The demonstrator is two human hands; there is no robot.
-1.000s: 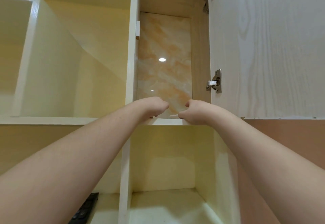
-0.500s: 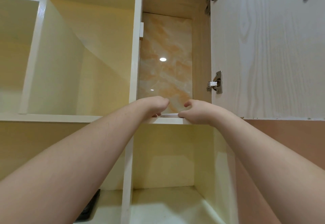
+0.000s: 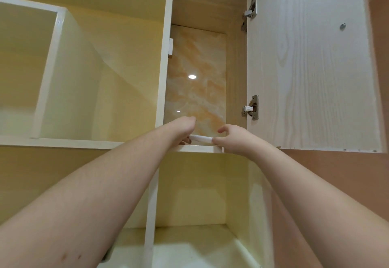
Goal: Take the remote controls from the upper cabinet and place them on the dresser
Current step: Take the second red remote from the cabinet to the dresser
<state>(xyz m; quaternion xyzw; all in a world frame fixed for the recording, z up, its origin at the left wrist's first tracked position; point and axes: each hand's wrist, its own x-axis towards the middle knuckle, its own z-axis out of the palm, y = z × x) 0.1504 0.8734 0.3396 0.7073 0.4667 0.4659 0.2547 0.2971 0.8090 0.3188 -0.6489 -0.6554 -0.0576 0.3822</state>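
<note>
Both arms reach up into the open upper cabinet. A slim white remote control (image 3: 201, 138) lies crosswise just above the cabinet's bottom shelf edge (image 3: 197, 148). My left hand (image 3: 183, 127) grips its left end, fingers curled under. My right hand (image 3: 233, 138) pinches its right end with thumb and fingers. Only the remote's middle strip shows; both ends are hidden by the hands. The dresser is out of view.
The cabinet door (image 3: 311, 67) stands swung open on the right, hinges (image 3: 250, 107) showing. A marble-patterned back panel (image 3: 195, 82) closes the compartment. Open yellow shelves lie to the left (image 3: 94, 78) and below (image 3: 200, 194). A dark object's corner (image 3: 107, 255) peeks by my left forearm.
The white remote has come up and forward over the shelf edge, more of it showing between the hands. The camera tilted slightly; the dark object below is now mostly hidden by my arm.
</note>
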